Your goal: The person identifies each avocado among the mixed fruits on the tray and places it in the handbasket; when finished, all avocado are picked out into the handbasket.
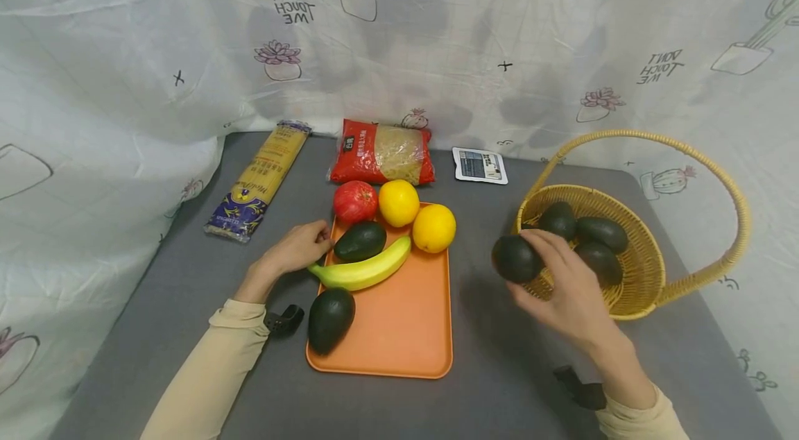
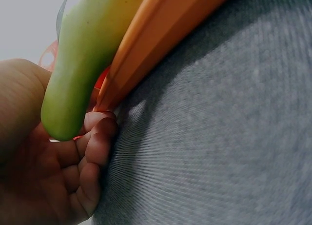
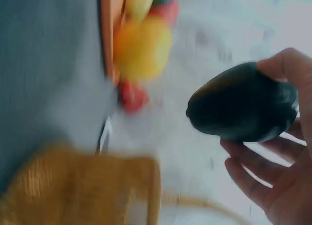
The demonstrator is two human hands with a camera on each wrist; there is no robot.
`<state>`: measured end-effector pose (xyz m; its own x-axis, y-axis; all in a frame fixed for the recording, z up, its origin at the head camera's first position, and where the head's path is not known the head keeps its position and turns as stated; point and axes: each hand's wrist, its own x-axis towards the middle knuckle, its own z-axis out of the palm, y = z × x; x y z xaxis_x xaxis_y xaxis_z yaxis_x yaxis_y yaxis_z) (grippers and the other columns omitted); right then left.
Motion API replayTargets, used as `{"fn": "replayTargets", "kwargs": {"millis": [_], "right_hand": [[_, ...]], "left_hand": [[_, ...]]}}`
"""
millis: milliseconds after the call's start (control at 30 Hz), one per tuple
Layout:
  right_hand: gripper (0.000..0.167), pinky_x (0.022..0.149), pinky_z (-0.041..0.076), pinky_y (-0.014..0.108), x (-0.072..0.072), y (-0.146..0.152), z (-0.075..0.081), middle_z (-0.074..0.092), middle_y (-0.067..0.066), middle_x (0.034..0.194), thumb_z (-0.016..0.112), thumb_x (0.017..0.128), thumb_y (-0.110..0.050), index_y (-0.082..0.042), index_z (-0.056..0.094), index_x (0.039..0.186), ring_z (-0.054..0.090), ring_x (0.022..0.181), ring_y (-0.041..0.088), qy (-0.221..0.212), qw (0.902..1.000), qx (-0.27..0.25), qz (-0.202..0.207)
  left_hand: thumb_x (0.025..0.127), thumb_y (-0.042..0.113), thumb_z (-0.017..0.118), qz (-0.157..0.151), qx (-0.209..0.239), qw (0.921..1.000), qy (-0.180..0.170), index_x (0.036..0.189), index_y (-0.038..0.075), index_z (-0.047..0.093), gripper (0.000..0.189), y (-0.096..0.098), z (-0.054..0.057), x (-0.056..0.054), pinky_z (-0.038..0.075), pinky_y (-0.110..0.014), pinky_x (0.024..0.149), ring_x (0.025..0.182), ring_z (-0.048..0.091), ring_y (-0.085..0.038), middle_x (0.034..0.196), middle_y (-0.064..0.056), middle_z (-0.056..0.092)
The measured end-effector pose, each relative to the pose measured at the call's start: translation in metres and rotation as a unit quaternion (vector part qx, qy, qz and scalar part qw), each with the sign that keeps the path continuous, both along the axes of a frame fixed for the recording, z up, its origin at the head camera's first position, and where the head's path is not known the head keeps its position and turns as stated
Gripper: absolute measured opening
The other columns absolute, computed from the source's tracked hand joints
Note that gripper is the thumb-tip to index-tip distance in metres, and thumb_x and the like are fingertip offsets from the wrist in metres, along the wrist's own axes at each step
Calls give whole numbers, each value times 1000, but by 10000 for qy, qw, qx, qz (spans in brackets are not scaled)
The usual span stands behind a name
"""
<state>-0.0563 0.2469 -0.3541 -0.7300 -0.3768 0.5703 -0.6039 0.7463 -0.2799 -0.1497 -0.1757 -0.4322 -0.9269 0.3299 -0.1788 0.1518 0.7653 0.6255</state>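
My right hand (image 1: 564,287) holds a dark avocado (image 1: 517,259) in front of the wicker basket's left side. The right wrist view shows the thumb on one side of this avocado (image 3: 241,103) and fingers on the other. My left hand (image 1: 299,246) grips the left rim of an orange tray (image 1: 406,329), fingers curled, beside the banana's stem end (image 2: 73,93). On the tray lie a yellow-green banana (image 1: 365,272), an avocado (image 1: 360,241) above it, another avocado (image 1: 331,320) at the lower left, two yellow-orange fruits (image 1: 434,228) and a red pomegranate (image 1: 356,202).
The wicker basket (image 1: 649,266) on the right has a tall arched handle (image 1: 739,218) and holds several avocados (image 1: 602,234). Behind the tray are a red noodle bag (image 1: 358,155) and a small white packet (image 1: 479,165). A spaghetti pack (image 1: 259,180) lies at the left.
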Motion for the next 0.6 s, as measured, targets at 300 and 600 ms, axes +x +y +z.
{"fn": "replayTargets", "kwargs": {"millis": [300, 600], "right_hand": [[68, 71, 43, 59, -5, 64, 7, 60, 26, 115, 79, 69, -18, 0, 51, 129, 59, 97, 45, -1369, 9674, 668, -2022], [64, 64, 46, 60, -10, 83, -5, 58, 27, 121, 76, 76, -27, -5, 50, 129, 62, 92, 51, -2402, 9375, 1723, -1836]], "left_hand": [[94, 17, 54, 14, -45, 10000, -34, 93, 6, 57, 11, 1, 1, 0, 35, -29, 60, 66, 47, -17, 75, -4, 51], [94, 17, 54, 39, -51, 10000, -59, 93, 7, 57, 11, 0, 1, -1, 35, -28, 59, 66, 47, -17, 75, -4, 51]]}}
